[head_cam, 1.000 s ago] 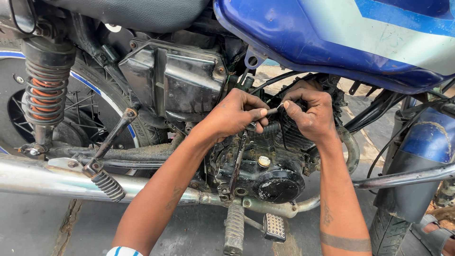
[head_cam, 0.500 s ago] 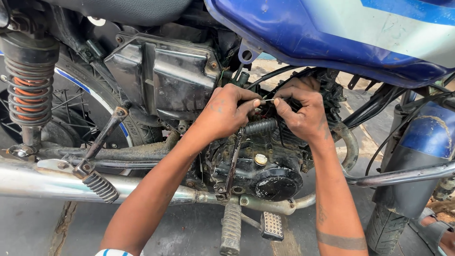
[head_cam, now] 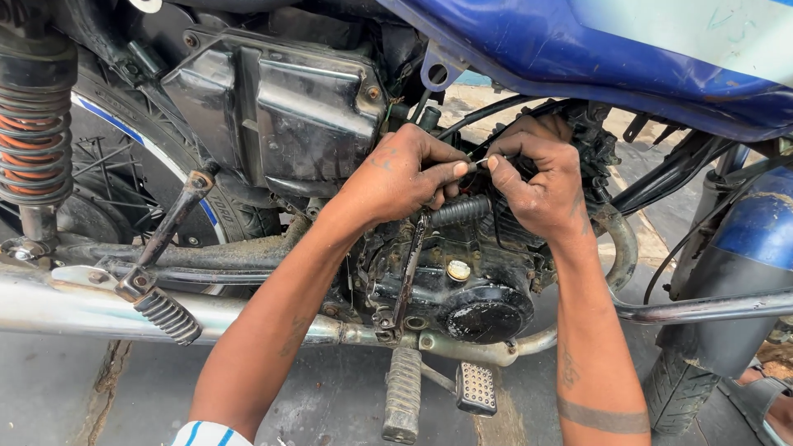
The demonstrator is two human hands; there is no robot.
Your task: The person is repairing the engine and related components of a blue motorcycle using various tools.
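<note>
pinching a thin cable (head_cam: 477, 164) lying level between them, both hands (head_cam: 405, 175) (head_cam: 537, 182) grip its ends.

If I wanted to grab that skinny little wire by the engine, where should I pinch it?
Probably at its free end, as both hands do now: the left hand and right hand pinch the thin wire between thumb and fingertip. Come from the open side facing you, above the black engine; the blue tank blocks the top.

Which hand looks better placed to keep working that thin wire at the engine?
Probably the right hand: its fingertips pinch the thin wire end-on, while the left hand only steadies it from the side.
</note>
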